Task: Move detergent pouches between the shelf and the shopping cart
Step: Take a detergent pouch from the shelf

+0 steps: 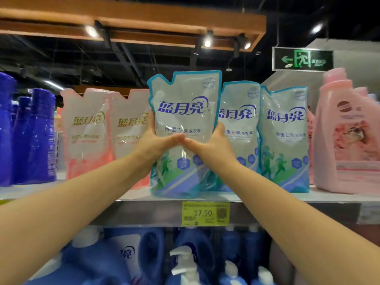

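Left hand (153, 145) and right hand (213, 142), both clasped round one blue pouch (185, 103) at the shelf (144, 210) front edge; risk: soft pouch sags, slips, or topples neighbouring pouches (238, 120) just behind

dim aisle, glaring ceiling spotlights (207, 43), soft focus, bowed wide-angle edges.

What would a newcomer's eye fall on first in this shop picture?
First comes the blue-edged detergent pouch in the middle, gripped at its sides by the left hand and the right hand, thumbs tip to tip on its front. Two matching pouches stand right of it on the shelf, with pink pouches to its left. Below, a yellow price tag reading 17.50 sits on the shelf edge.
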Tool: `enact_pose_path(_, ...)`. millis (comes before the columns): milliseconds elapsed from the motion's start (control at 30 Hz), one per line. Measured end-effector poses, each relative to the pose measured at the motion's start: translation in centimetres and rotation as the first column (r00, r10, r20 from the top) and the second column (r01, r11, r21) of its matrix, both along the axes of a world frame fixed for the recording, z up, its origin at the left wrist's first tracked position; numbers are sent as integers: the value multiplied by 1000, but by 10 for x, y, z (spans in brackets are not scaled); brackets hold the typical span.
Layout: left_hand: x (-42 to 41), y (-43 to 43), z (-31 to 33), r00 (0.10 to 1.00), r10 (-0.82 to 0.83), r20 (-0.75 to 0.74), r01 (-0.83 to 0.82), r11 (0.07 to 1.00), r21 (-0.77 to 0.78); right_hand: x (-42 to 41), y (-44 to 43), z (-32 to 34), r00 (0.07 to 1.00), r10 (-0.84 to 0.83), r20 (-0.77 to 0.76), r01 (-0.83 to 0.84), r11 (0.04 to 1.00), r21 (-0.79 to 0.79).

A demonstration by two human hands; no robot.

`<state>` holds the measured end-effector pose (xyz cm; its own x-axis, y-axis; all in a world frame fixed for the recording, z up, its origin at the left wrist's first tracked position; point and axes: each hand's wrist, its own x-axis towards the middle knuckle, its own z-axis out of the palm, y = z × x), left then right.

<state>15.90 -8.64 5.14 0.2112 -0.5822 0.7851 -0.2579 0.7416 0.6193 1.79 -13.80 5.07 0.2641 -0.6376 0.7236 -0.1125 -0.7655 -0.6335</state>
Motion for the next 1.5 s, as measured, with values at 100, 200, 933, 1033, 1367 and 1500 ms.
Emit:
enact_pose_path(100,5,5,3,998,16,54,-20,998,63,-10,2,2,998,-21,-63,21,1000,6)
enact_pose_path(200,9,9,6,997,-6,75,-4,990,141,-22,10,-3,993,-33,-115,32,999,-15)
enact_pose_path(933,11,37,3,902,174,394,-395,700,595,-23,37,-25,756,-305,-579,145,941,-307)
enact_pose_path(1033,13,35,5,858,233,457,-487,648,585,-16,35,-23,738,-326,-590,159,935,-318)
enact_pose_path(1367,19,14,-2,817,315,483,-568,585,579,2,25,-17,645,-424,-635,227,901,-370)
enact_pose_path(1500,19,10,-2,839,290,460,-535,595,600,4,21,-17,627,-458,-630,249,884,-395)
